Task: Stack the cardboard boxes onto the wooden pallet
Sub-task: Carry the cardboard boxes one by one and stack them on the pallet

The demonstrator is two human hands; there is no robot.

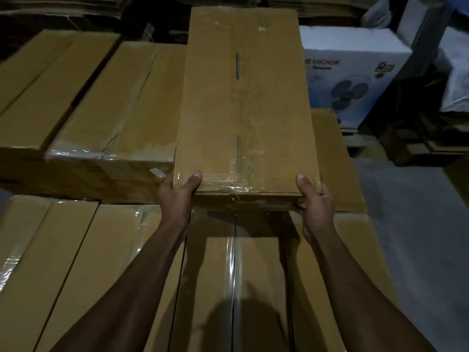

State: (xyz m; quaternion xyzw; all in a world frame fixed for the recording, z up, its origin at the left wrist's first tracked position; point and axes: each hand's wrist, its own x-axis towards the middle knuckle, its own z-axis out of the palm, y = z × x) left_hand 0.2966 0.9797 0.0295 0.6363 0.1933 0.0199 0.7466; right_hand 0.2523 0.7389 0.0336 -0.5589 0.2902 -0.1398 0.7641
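A long taped cardboard box (245, 105) is shown in the centre of the frame, held by its near end so that its length runs away from the viewer toward the top of the frame. The left hand (177, 196) is clamped on the near left corner and the right hand (316, 201) on the near right corner; each thumb lies flat on the top face while the fingers (295, 208) are curled under the bottom edge, a grip that carries the weight from below and steers the box from above. The box is lined up beside the upper-tier boxes (119, 118) at centre left, and its top sits at about their level, presumably so that it can be slid in as the next piece of that tier. Below the hands, in the lower half of the frame, the lower tier of boxes (101, 250) lies edge to edge and serves as the bed for the row above. The wooden pallet itself is hidden beneath the stack. Whether the far end of the held box already rests on the stack cannot be told in the dim light. A white fan carton (355, 72) stands apart at the upper right.
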